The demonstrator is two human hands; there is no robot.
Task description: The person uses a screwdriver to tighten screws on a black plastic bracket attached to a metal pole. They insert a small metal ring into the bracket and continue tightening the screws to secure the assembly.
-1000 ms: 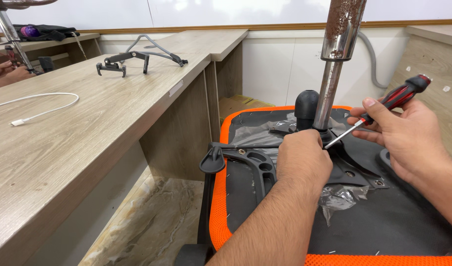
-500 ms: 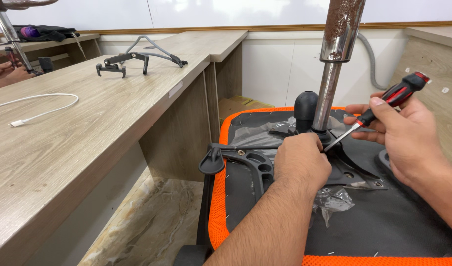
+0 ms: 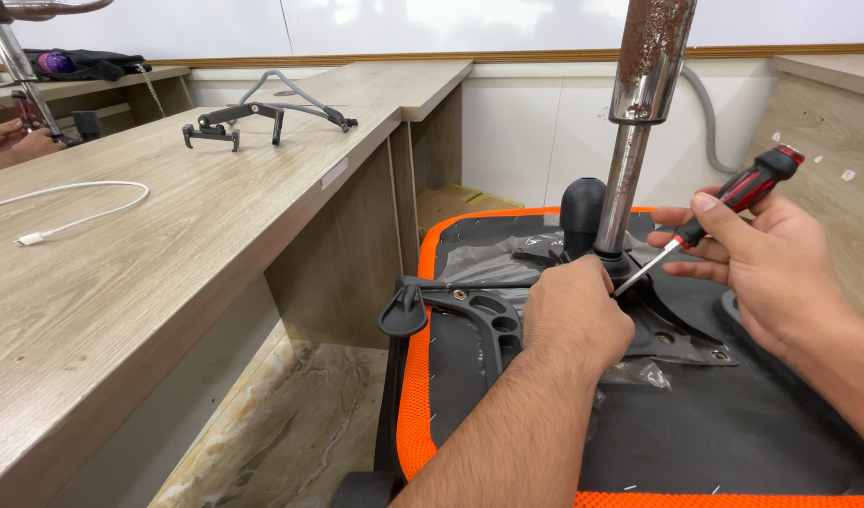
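Wood-grain desks run along the left of the room, white wall panels behind them, and a marbled floor shows below the nearest desk [image 3: 121, 310]. On that desk lie a white cable [image 3: 74, 209] at about ten o'clock and a black folding bracket [image 3: 234, 122] further back at eleven o'clock; another person's hand [image 3: 18, 141] rests at the far left edge.

At centre, an upturned office chair seat [image 3: 733, 433] with an orange mesh border lies bottom-up, its black underside facing the camera. A chromed gas-lift column [image 3: 639, 122], spotted with rust near the top, rises from the black tilt mechanism [image 3: 479, 320] toward twelve o'clock, with a black rounded knob [image 3: 581, 207] just beside it.

The left hand [image 3: 573, 315] is pressed down, fingers curled, on the mechanism at the foot of the column. The right hand [image 3: 771, 273], at three o'clock, is closed around a red-and-black screwdriver [image 3: 724, 212], whose metal tip points down and left to the base of the column, just beside the left hand's knuckles. The two hands are near but not touching.

As a judgement, the main hazard is the blade slipping off the column base under pressure: it is aimed straight at the left hand, which sits in its path. The slanted angle of the shaft makes a slip likelier than a square one would. A hard pry could also rock the seat, which seems to be steadied only by the left hand, and the loose clear plastic film [image 3: 639, 376] near five o'clock of that hand could let a palm slide
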